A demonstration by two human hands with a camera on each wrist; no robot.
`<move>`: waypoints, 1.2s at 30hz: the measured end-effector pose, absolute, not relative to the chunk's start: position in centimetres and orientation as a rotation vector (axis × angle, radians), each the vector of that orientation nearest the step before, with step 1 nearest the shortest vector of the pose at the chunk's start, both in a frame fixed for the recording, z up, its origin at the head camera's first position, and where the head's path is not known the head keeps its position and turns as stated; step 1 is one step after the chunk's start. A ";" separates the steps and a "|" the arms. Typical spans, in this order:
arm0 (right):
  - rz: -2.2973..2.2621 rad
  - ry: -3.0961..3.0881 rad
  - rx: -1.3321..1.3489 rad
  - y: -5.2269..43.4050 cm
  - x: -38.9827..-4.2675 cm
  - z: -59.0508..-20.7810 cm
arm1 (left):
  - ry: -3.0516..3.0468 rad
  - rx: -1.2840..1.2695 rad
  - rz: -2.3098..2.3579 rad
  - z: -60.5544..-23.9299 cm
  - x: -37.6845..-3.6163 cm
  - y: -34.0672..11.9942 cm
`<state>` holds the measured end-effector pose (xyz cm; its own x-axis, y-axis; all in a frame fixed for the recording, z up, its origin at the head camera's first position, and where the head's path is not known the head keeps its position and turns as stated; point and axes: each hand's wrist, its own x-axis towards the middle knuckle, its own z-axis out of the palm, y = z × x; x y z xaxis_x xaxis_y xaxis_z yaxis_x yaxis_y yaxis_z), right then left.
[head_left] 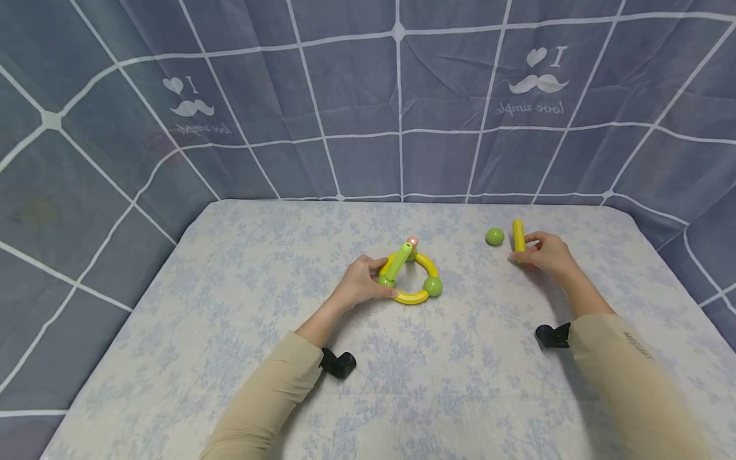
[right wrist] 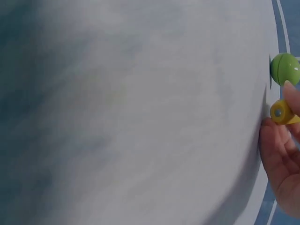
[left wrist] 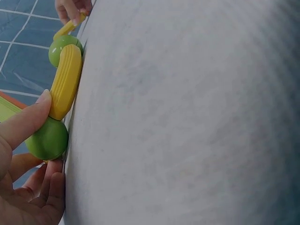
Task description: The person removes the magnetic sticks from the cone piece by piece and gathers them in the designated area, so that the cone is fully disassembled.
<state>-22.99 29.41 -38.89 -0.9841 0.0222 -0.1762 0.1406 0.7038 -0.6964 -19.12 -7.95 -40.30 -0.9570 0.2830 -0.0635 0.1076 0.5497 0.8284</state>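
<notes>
**Two hands on toy pieces over a flowered table cover**

In the head view, the left hand (head_left: 361, 281) is at the center of the frame, at the left side of a ring toy (head_left: 411, 279) that lies on the table (head_left: 241, 306). The ring is made of yellow curved pieces joined by green balls. The fingers curl around the left green ball (head_left: 384, 280) of the ring, and the thumb touches the lower yellow curved piece (head_left: 411, 297). A green stick (head_left: 399, 260) rises tilted from this ball toward the upper right, and a small pink-orange tip (head_left: 412, 241) shows at its upper end. A second green ball (head_left: 433, 287) sits at the right side of the ring. The left wrist view shows the same grip from close: the thumb (left wrist: 26, 123) presses on the yellow curved piece (left wrist: 65, 80) just above the held ball (left wrist: 47, 139).

The right hand (head_left: 546, 252) is in the right part of the head view, well apart from the ring. Its fingers pinch a yellow stick (head_left: 519, 236), which lies on the table and points away from the person. A loose green ball (head_left: 494, 237) lies just beside the stick, on its left side, not touching it. In the right wrist view, at the right edge, the fingertips (right wrist: 291, 96) hold the end of the yellow stick (right wrist: 280, 112), and the loose green ball (right wrist: 284, 67) is just above it.

Both arms wear beige sleeves (head_left: 270, 393). A blue-grey cloth (head_left: 368, 102) with white lines hangs behind the table.
</notes>
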 end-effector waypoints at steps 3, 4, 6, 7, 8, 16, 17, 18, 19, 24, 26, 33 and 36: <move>-1.166 2.727 0.198 29.4 -23.5 -39.1 | 2.592 0.317 1.363 -40.3 -19.1 -7.9; -1.168 2.719 0.214 29.4 -23.6 -39.1 | 2.591 0.311 1.360 -40.2 -19.1 -7.9; -1.188 2.700 0.238 29.4 -23.9 -39.2 | 2.590 0.309 1.359 -40.2 -19.2 -7.9; -1.196 2.697 0.249 29.4 -24.0 -39.2 | 2.591 0.309 1.359 -40.2 -19.2 -7.9; -1.196 2.699 0.257 29.4 -24.1 -39.1 | 2.594 0.313 1.357 -40.2 -19.2 -7.9; -1.092 2.722 0.241 28.9 -24.7 -38.7 | 2.615 0.319 1.333 -40.3 -19.3 -7.9; -1.071 2.729 0.236 28.9 -24.7 -38.6 | 2.615 0.322 1.332 -40.4 -19.3 -7.9; -1.058 2.731 0.234 28.9 -24.7 -38.6 | 2.615 0.326 1.332 -40.4 -19.3 -7.8; -1.044 2.739 0.233 28.9 -24.6 -38.5 | 2.614 0.330 1.332 -40.4 -19.3 -7.8; -1.019 2.768 0.243 28.6 -24.6 -38.5 | 2.610 0.320 1.346 -40.4 -19.3 -7.8; -0.991 2.785 0.234 28.4 -24.5 -38.5 | 2.612 0.313 1.340 -40.4 -19.3 -7.8; -0.930 2.834 0.227 28.2 -24.6 -38.5 | 2.621 0.337 1.336 -40.3 -19.4 -7.8; -0.942 2.818 0.236 28.2 -24.5 -38.7 | 2.626 0.330 1.324 -40.4 -19.4 -7.9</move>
<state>-24.54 28.23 -38.70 -0.9745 0.0982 -0.2016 0.1997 0.7890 -0.5810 -19.39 -7.87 -40.41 -0.9586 0.2778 -0.0620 0.1153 0.5781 0.8078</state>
